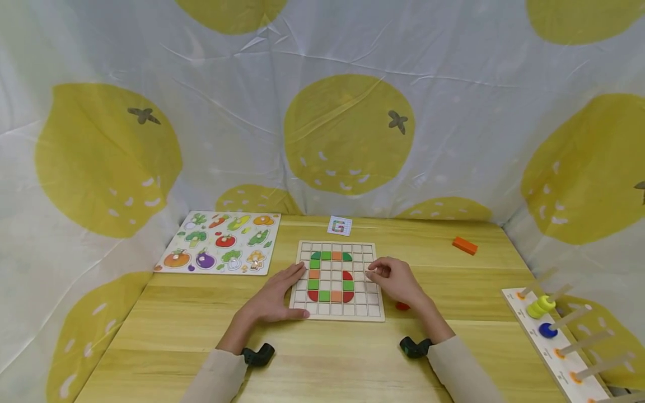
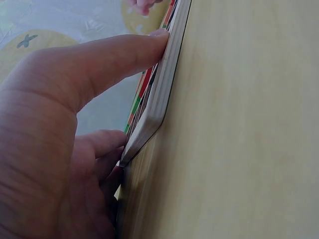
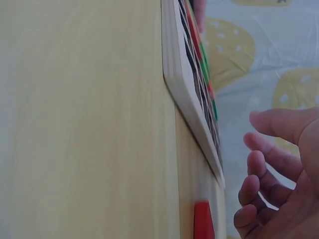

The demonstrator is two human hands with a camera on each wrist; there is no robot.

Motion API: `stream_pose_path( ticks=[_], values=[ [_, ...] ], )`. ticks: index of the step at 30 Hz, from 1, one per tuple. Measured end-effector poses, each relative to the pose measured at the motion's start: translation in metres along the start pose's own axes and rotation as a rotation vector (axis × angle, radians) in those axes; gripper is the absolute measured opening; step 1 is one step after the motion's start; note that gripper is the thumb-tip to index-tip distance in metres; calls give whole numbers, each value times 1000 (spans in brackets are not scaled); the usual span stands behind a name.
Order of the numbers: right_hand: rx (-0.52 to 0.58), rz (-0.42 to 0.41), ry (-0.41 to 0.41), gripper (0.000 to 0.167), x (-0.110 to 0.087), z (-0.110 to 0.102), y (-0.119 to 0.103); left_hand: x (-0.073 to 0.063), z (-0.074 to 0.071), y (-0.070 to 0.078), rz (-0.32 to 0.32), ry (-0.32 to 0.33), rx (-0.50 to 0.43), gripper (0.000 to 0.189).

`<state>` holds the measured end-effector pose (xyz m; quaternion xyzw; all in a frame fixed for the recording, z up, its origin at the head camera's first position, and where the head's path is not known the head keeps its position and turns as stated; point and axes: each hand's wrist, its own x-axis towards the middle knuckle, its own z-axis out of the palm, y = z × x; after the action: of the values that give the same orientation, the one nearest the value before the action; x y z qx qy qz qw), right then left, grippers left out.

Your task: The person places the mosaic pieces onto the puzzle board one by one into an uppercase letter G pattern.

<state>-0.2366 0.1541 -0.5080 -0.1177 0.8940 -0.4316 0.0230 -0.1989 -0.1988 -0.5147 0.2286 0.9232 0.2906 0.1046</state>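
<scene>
A square wooden grid board (image 1: pixel 363 310) lies on the table, with green, orange and red tiles set in a pattern like a G. My left hand (image 1: pixel 272 295) rests on its left side, the thumb on the front edge and the fingers on the left edge. In the left wrist view the thumb (image 2: pixel 119 57) touches the board's rim (image 2: pixel 155 107). Beside the board's right edge hovers my right hand (image 1: pixel 399 280), fingers loosely bent. Its thumb and index finger stand apart in the right wrist view, nothing between them. A red piece (image 1: pixel 402 306) lies partly hidden under that hand.
Behind the board lies a small card (image 1: pixel 340 225) showing a similar pattern. A vegetable puzzle board (image 1: pixel 208 240) is at the left. An orange block (image 1: pixel 464 245) sits at the back right, and a peg board (image 1: pixel 541 347) with rings stands along the right edge. A patterned curtain (image 1: pixel 242 134) surrounds the table.
</scene>
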Motion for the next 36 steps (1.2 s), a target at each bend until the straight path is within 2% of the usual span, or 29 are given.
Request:
stream_pose_path(
  ticks=[4, 13, 23, 30, 36],
  values=[
    [-9, -1, 10, 14, -8, -13, 9, 1, 0, 0, 3, 2, 0, 111],
    [-18, -67, -6, 16, -24, -35, 30, 0, 1, -1, -3, 3, -7, 111],
    [0, -91, -84, 19, -38, -52, 47, 1, 2, -1, -3, 3, 1, 111],
    [-43, -109, -158, 31, -47, -61, 56, 1, 2, -1, -7, -1, 3, 111],
    [-19, -138, -218, 35, -53, -63, 58, 2, 3, -2, -4, 3, 6, 111]
  ],
)
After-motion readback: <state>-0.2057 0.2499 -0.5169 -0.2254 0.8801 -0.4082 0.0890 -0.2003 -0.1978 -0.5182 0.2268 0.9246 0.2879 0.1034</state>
